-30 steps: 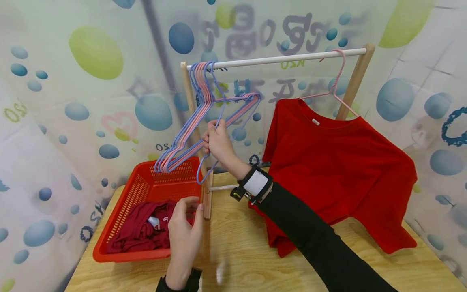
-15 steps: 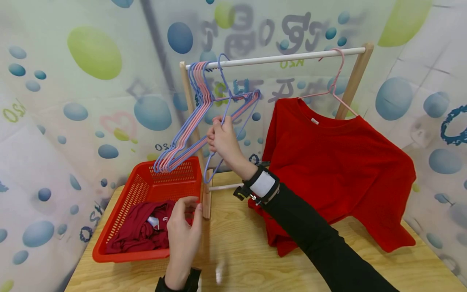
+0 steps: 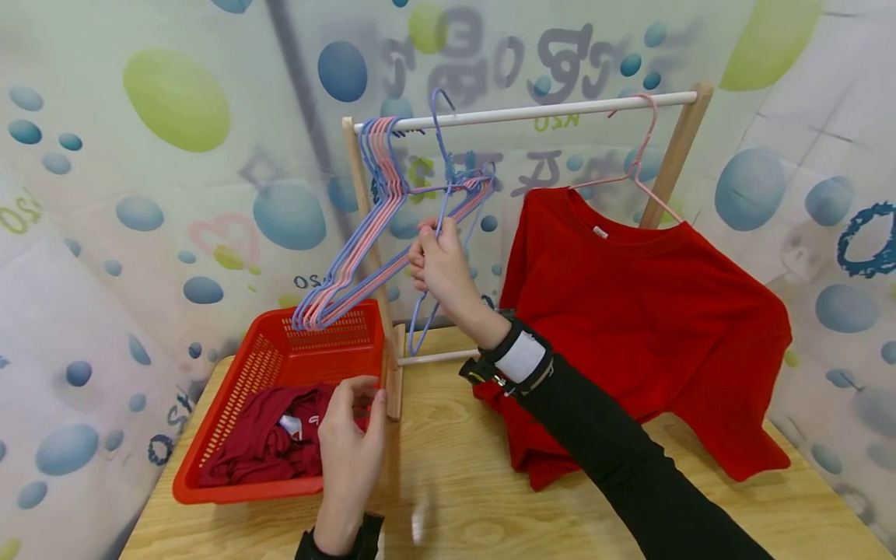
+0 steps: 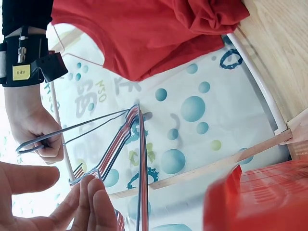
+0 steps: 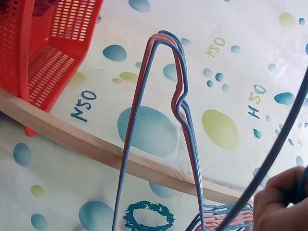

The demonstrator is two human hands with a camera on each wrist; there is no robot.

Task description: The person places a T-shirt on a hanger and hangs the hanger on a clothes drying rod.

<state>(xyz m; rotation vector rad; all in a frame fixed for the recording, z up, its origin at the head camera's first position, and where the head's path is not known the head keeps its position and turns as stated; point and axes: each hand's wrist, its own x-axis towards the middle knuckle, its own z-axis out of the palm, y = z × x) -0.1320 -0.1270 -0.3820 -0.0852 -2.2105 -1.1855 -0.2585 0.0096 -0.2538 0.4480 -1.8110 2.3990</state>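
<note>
One blue clothes hanger (image 3: pixel 449 173), likely light, stiff and slick, sits at the white rail (image 3: pixel 560 111), its side gripped by the right hand (image 3: pixel 444 263) in the head view, while the left wrist view shows the left hand (image 4: pixel 65 211) relaxed and empty, and the right wrist view its slim side, probably a sound hold.

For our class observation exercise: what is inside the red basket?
A crumpled dark red cloth, showing a whitish patch, lies inside the red basket. From the head camera, the left hand covers part of the cloth; anything beneath its folds cannot be seen.
</note>
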